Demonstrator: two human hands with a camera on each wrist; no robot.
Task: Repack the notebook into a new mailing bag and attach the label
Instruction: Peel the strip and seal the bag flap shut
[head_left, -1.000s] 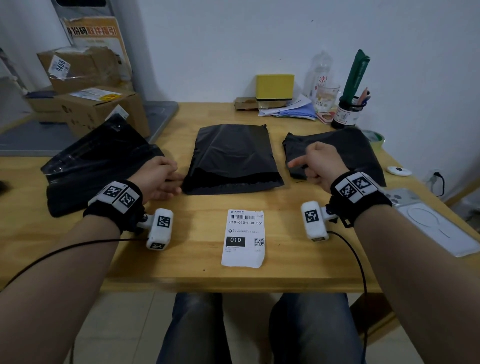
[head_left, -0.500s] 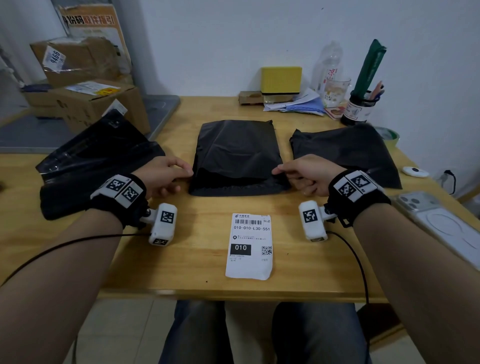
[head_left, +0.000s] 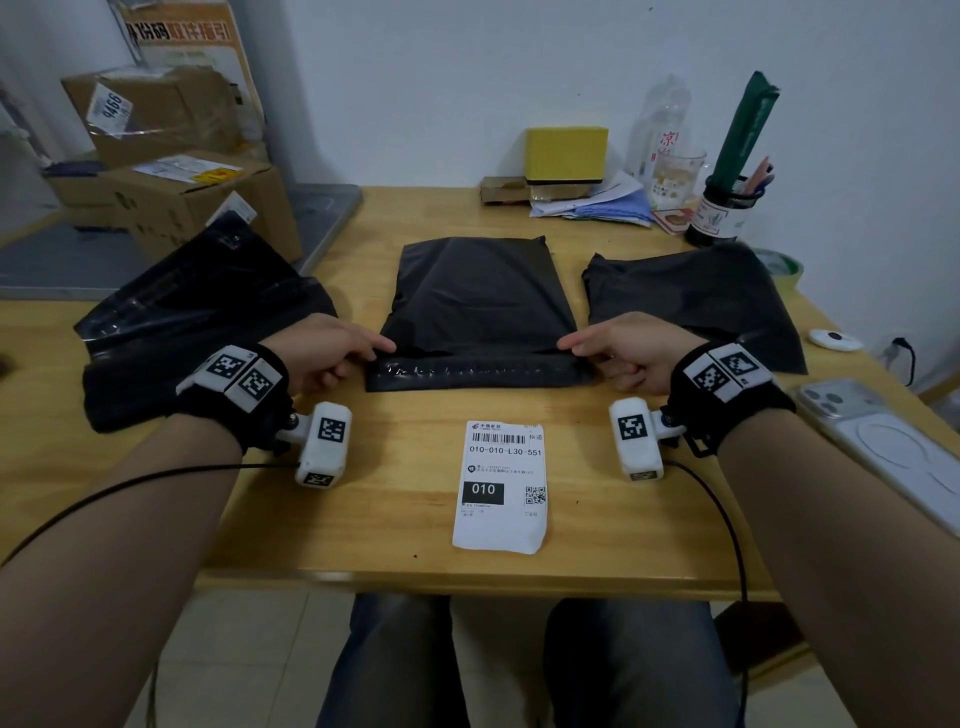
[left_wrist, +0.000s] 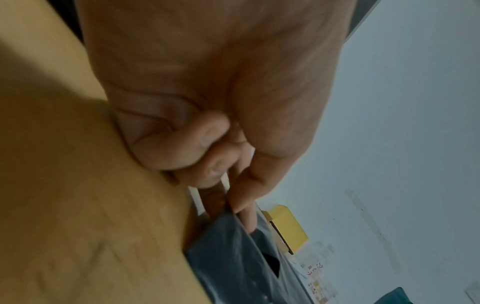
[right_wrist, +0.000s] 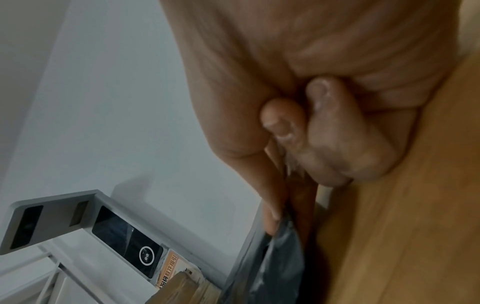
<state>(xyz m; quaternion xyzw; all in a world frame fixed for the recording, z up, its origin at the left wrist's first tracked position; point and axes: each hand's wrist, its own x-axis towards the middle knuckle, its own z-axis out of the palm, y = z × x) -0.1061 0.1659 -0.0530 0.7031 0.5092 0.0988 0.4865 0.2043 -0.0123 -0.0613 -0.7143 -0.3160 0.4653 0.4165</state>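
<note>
A black mailing bag (head_left: 478, 301) lies flat in the middle of the wooden table, its flap (head_left: 478, 370) along the near edge showing a shiny strip. My left hand (head_left: 382, 351) pinches the flap's left corner and my right hand (head_left: 571, 347) pinches its right corner. In the left wrist view, the left hand (left_wrist: 237, 207) has thumb and forefinger closed on the bag (left_wrist: 233, 259). The right wrist view shows the right hand (right_wrist: 279, 218) closed the same way on the bag (right_wrist: 281, 265). A white shipping label (head_left: 500, 486) lies on the table in front of the bag. The notebook is not visible.
A crumpled black bag (head_left: 197, 312) lies at the left and another black bag (head_left: 691, 296) at the right. A phone (head_left: 883, 447) rests at the right edge. Cardboard boxes (head_left: 171, 197), a yellow box (head_left: 566, 153), papers, a bottle and a pen cup (head_left: 724, 215) stand at the back.
My right hand left the right-hand bag and came to the middle bag's near right corner. My left hand closed on the near left corner. The flap's shiny strip now shows.
</note>
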